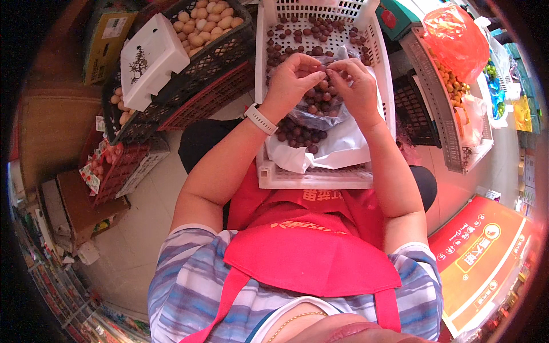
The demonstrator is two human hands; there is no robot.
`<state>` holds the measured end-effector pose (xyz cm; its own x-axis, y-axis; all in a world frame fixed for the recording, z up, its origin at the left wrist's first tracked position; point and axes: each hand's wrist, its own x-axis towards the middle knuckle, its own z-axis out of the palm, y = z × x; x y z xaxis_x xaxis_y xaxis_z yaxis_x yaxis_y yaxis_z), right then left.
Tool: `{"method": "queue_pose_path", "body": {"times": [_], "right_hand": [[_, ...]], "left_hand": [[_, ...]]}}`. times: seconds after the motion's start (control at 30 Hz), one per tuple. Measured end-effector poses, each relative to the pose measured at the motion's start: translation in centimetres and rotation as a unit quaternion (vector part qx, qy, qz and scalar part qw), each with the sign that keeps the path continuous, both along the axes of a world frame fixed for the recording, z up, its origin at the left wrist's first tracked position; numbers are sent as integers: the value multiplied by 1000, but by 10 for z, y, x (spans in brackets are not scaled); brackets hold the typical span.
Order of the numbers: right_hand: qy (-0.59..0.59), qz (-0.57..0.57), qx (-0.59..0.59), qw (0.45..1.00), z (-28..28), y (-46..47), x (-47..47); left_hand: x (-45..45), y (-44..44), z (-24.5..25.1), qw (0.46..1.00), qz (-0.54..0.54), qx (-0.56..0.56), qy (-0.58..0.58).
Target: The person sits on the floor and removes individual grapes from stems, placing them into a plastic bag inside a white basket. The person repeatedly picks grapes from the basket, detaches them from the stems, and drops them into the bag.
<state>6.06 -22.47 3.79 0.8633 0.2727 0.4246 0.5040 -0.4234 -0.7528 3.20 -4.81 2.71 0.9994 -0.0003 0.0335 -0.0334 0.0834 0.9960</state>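
At a white perforated plastic crate (262, 103), my left hand (294, 81) and my right hand (355, 88) meet fingertip to fingertip. A reddish grape (321, 68) is pinched between them; any stem is too small to make out. Just under my fingers, a clear plastic bag (319, 122) holds a heap of red grapes (321, 100). More dark grapes (298, 135) lie between the bag and the crate's near end, beside a crumpled white sheet (343, 148). Loose grapes (321, 30) are scattered over the crate's far floor.
To the left, a black crate (227, 38) holds brown eggs (206, 25); a white foam box (150, 64) with bare grape stems (138, 66) rests on it. On the right stand a grey crate (437, 94) of small orange fruit (452, 85), a red plastic bag (456, 43) and a printed carton (480, 261).
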Motion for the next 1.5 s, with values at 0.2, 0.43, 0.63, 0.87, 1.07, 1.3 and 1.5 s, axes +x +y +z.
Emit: {"method": "queue_pose_path", "body": {"times": [0.2, 0.43, 0.63, 0.87, 1.07, 1.3, 1.5], "right_hand": [[2, 6, 5, 1000, 4, -1, 0], [-21, 16, 10, 1000, -1, -2, 3], [-8, -8, -11, 1000, 2, 1, 0], [247, 4, 132, 960, -7, -1, 3], [363, 63, 264, 892, -6, -4, 7], [285, 44, 321, 902, 1, -6, 10], [206, -54, 302, 929, -9, -30, 26]], "left_hand": [[0, -2, 5, 999, 14, 35, -14], [1, -2, 1, 999, 15, 22, -27], [0, -3, -1, 1000, 3, 5, -19], [3, -1, -4, 965, -55, -218, 133], [3, 5, -4, 896, -126, -386, 179], [-41, -8, 61, 869, -268, -412, 48], [-101, -35, 158, 742, -469, -474, -70]]}}
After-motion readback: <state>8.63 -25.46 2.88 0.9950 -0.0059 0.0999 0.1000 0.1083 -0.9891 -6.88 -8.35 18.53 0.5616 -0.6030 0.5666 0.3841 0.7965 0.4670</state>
